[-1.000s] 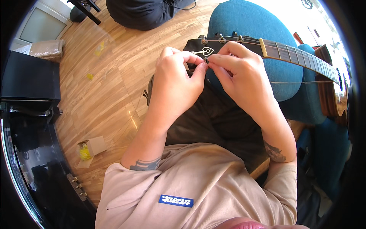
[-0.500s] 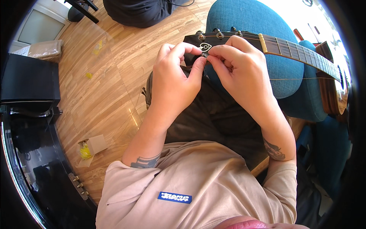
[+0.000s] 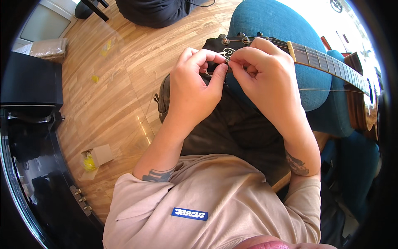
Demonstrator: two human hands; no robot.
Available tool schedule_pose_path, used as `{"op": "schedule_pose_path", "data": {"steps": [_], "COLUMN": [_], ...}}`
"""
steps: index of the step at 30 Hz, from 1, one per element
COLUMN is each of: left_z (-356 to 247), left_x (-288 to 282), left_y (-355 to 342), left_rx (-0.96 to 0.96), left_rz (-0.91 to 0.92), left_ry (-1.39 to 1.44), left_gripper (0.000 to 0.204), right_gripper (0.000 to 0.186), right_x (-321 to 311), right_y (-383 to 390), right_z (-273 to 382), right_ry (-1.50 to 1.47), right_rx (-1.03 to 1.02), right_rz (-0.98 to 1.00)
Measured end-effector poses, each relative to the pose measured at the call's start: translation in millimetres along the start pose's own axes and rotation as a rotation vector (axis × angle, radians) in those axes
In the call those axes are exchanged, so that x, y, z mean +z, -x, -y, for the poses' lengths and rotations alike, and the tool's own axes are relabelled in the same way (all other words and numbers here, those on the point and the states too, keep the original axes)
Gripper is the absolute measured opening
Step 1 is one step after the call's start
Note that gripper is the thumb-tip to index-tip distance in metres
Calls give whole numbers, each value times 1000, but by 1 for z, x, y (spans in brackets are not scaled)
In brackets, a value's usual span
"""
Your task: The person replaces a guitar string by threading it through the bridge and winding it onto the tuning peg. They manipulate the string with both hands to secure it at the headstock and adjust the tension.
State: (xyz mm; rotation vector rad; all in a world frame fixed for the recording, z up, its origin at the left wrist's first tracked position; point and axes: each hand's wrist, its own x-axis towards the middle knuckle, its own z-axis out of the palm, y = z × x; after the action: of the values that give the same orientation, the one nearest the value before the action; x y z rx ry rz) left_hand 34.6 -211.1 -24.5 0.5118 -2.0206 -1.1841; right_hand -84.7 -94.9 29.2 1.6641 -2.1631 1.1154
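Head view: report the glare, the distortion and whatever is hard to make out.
Head view: glare washes out the upper right beyond the teal cushion and streaks the floor; head view: the fisheye lens bows the guitar neck and darkens the corners; head view: detail between the fingers at the headstock is too small to tell.

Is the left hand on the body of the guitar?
No, the left hand is at the headstock, close to the right hand.

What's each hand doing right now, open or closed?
Left hand: thumb and forefinger nearly pinched at a small silvery metal tuning post on the black guitar headstock; grip unclear.
Right hand: fingertips pinched together there; anything held is hidden.
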Motion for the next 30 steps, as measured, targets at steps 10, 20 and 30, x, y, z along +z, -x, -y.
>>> {"op": "schedule_pose_path", "data": {"steps": [10,20,30], "left_z": [8,28,43], "left_x": [-4,-7,-10], "left_y": [-8,-28,-47], "left_rx": [122,352,456], "left_rz": [102,201,379], "left_ry": [60,-12,86], "left_gripper": [17,13,11], "right_gripper": [6,13,13], "right_x": [-2,-12,-15], "right_y": [0,-6,-7], "right_z": [3,2,-4], "right_ry": [-23,-85,-252], "right_rx": [75,118,250], "right_rz": [20,92,82]}}
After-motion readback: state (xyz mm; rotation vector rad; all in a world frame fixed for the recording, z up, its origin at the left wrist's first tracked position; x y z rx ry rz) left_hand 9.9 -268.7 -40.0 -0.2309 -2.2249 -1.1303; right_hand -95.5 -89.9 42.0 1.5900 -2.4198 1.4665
